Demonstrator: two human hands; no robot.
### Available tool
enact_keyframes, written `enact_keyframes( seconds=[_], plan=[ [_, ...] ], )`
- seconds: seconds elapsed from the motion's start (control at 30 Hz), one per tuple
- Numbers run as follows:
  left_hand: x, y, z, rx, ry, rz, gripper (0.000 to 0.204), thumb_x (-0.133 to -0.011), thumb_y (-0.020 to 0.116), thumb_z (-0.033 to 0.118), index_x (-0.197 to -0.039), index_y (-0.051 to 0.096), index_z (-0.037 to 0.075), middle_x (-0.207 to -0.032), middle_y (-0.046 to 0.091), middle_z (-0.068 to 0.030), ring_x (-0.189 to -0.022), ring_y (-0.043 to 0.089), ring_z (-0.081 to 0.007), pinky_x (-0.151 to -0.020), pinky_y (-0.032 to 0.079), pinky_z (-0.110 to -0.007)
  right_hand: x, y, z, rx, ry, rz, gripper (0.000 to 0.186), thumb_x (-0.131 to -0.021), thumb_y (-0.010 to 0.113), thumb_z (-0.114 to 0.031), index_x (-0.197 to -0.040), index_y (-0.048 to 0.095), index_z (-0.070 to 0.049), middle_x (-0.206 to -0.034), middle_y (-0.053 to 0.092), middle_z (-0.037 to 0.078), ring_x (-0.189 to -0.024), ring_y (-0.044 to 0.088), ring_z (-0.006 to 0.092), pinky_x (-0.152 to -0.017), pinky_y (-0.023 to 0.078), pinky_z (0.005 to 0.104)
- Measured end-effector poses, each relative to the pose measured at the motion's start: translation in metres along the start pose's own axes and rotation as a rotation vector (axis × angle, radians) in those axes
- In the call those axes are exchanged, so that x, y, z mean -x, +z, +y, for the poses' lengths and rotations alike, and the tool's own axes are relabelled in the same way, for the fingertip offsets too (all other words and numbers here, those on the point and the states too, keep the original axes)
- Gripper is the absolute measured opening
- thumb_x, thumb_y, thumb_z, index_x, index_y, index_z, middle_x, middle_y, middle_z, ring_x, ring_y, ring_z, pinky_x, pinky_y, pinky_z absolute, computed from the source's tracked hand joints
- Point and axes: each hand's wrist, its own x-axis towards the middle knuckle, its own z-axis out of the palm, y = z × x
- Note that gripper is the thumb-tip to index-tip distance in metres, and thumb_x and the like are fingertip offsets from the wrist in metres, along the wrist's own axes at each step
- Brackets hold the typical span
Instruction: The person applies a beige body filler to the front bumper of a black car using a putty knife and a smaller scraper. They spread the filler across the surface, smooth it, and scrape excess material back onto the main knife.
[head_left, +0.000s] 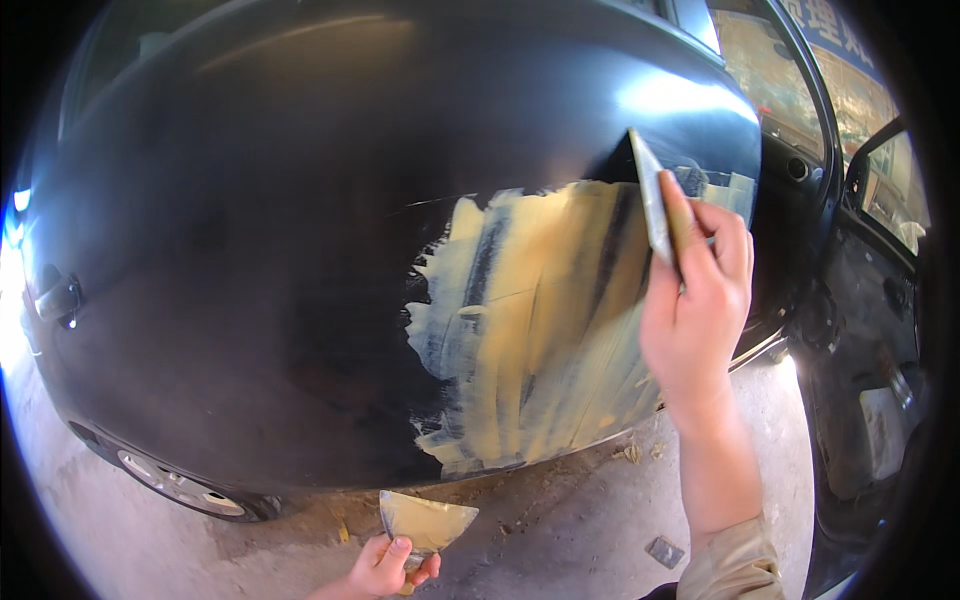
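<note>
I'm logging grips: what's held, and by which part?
Left hand: beige-smeared triangular scraper, by its narrow end. Right hand: flat pale spreader, by its lower part.

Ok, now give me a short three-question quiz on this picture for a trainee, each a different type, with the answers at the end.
1. Multiple choice. The left hand holds:
A) a folded rag
B) a fan-shaped spreader with cream-coloured paste on it
C) a spray can

2. True or false. The smeared paste covers the whole dark car panel.

3. Fill in the blank. The right hand holds a flat tool, and the car door at the picture's right stands ____.

Key:
1. B
2. False; the panel's left side is bare of paste.
3. open
</note>
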Motion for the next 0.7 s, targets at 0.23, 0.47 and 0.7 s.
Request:
enact_keyframes(
  seconds=[0.23,0.47,0.7],
  plan=[
    [-0.01,-0.007,0.006,-0.021,0.056,-0.036,0.059,-0.113,0.039,0.049,-0.128,0.059,-0.005,-0.089,0.07,-0.0145,-0.064,0.059,-0.0168,-0.058,0.048,-0.031,0.002,0.008,-0.062,-0.095,-0.165,-0.112,0.061,-0.071,0.061,0.006,-0.129,0.074,-0.003,-0.113,0.061,0.013,-0.099,0.057,0.0308,-0.088,0.05,0.0383],
    [-0.015,-0.017,0.001,0.084,0.088,-0.131,0.049,-0.115,0.039,0.039,-0.133,0.056,-0.003,-0.098,0.07,-0.0131,-0.069,0.056,-0.0124,-0.065,0.047,-0.027,0.035,0.006,-0.078,-0.039,-0.313,-0.202,0.054,-0.073,0.067,-0.006,-0.125,0.077,-0.008,-0.118,0.063,0.013,-0.096,0.058,0.0288,-0.078,0.049,0.0372],
    [-0.008,-0.015,0.003,0.096,0.119,-0.195,0.05,-0.115,0.039,0.039,-0.135,0.056,-0.004,-0.097,0.07,-0.0133,-0.068,0.056,-0.0125,-0.063,0.047,-0.027,0.099,0.017,-0.087,-0.065,-0.369,-0.17,0.048,-0.071,0.076,-0.005,-0.118,0.081,-0.009,-0.12,0.064,0.013,-0.097,0.056,0.0273,-0.076,0.048,0.0345]
  ],
)
